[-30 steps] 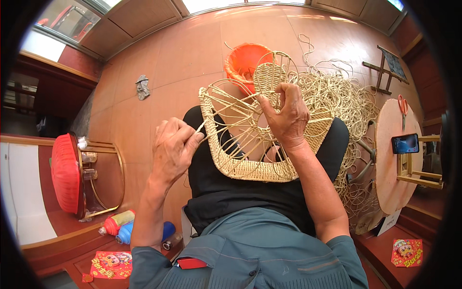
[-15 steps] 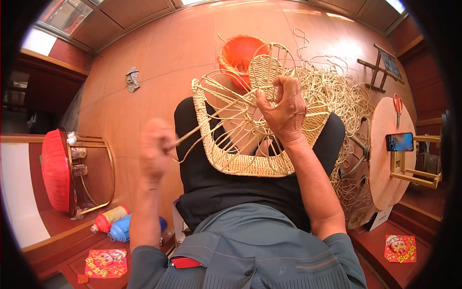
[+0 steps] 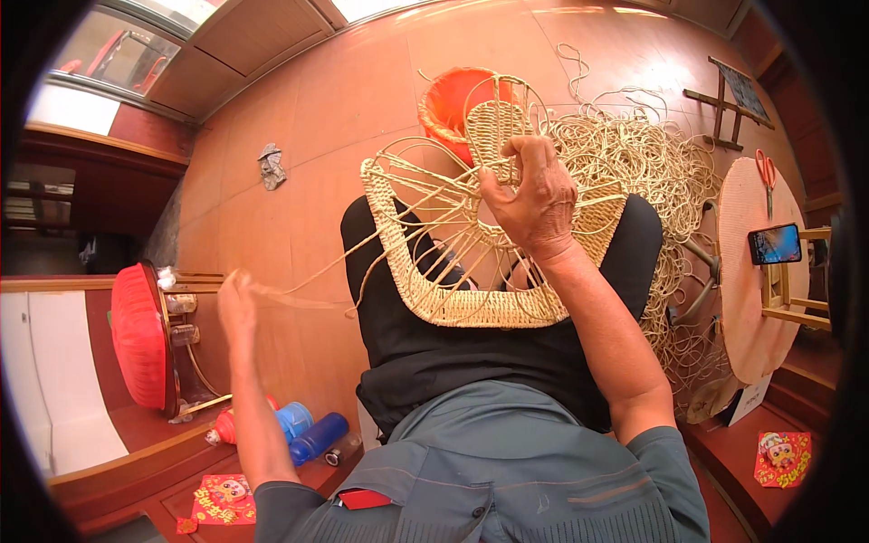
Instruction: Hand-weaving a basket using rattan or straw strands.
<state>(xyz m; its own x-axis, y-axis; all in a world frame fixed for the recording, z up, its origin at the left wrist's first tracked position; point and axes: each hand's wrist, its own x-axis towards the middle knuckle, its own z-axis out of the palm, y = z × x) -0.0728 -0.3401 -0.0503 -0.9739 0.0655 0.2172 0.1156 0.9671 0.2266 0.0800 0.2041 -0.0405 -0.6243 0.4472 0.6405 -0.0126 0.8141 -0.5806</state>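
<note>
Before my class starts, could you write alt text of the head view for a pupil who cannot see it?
A blurred left hand holds a pale strand out leftward from a partly woven frame on a black-trousered lap; the right hand is over the frame. Beyond are a tangled cord heap and an orange bucket.

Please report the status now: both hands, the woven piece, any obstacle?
Left hand out left, holding strand. Right hand at woven piece, grip unclear. Woven piece: middle openwork. Cord heap beyond, not between hands.

Pale, partly woven frame across thighs
</note>
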